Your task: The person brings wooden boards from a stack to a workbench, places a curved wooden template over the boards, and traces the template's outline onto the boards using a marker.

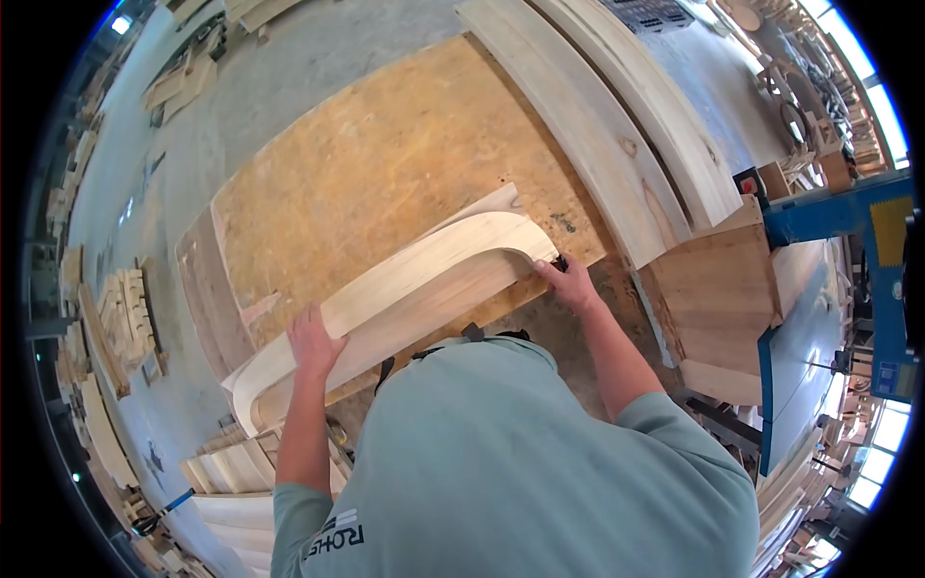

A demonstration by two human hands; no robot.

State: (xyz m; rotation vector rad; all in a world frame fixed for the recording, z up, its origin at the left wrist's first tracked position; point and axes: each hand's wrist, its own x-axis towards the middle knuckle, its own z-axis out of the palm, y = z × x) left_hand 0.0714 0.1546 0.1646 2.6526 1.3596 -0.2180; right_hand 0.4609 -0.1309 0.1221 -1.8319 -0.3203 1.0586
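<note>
A long pale wooden piece with curved ends [414, 273] lies slantwise in front of me, over a flat wooden board [434, 313]. My left hand [316, 342] rests on the curved piece toward its left end, fingers stretched over it and thumb spread to the side. At the right end, my right hand [575, 286] is closed on a small black object [559, 262]. That object is mostly covered by the fingers, so its kind does not show. The right thumb is close to the curved piece's edge.
Beneath the pieces is a worn yellowish wooden worktop [385, 144]. Thick planks [597, 135] lie along its right side. A blue machine [829, 212] stands at the far right beside a wooden box [713, 299]. Stacked wood [231, 472] sits at lower left.
</note>
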